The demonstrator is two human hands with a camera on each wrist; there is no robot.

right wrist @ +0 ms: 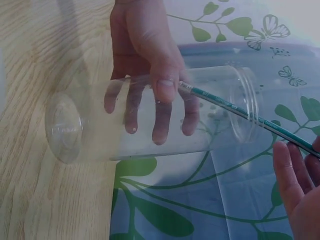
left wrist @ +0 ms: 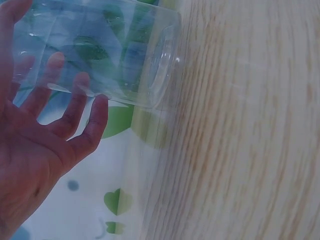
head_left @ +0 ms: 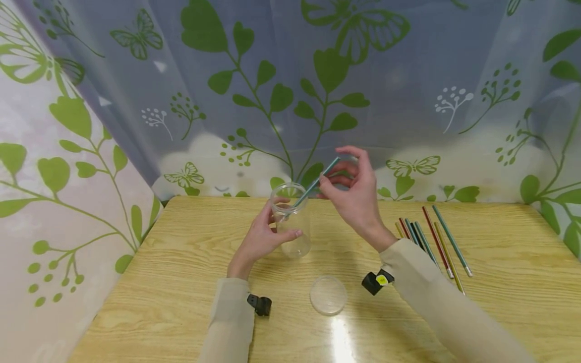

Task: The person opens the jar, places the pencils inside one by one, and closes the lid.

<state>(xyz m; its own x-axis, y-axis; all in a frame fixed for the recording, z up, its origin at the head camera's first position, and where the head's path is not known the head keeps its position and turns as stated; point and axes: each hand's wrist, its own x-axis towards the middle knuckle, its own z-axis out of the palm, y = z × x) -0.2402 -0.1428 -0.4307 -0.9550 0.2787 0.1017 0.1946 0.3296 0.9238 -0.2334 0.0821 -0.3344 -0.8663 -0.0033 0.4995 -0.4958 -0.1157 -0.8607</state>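
Observation:
My left hand [head_left: 259,241] grips a clear plastic jar [head_left: 297,243] round its side, thumb in front and fingers behind. The jar is uncapped, roughly upright, and nothing lies at its bottom. My right hand [head_left: 358,199] pinches a green pencil [head_left: 324,173] between thumb and fingers near its upper end. The pencil slants down through the jar's mouth; in the right wrist view its silver-banded end [right wrist: 186,85] is inside the jar, and the right hand [right wrist: 300,192] is outside the rim. The left wrist view shows the left fingers [left wrist: 95,122] along the jar's wall.
A clear round lid [head_left: 328,296] lies on the wooden table [head_left: 181,302] in front of the jar. Several pencils in red, green, gold and black [head_left: 439,242] lie at the right, partly behind the right sleeve. A leaf-patterned curtain [head_left: 281,126] hangs along the table's back edge.

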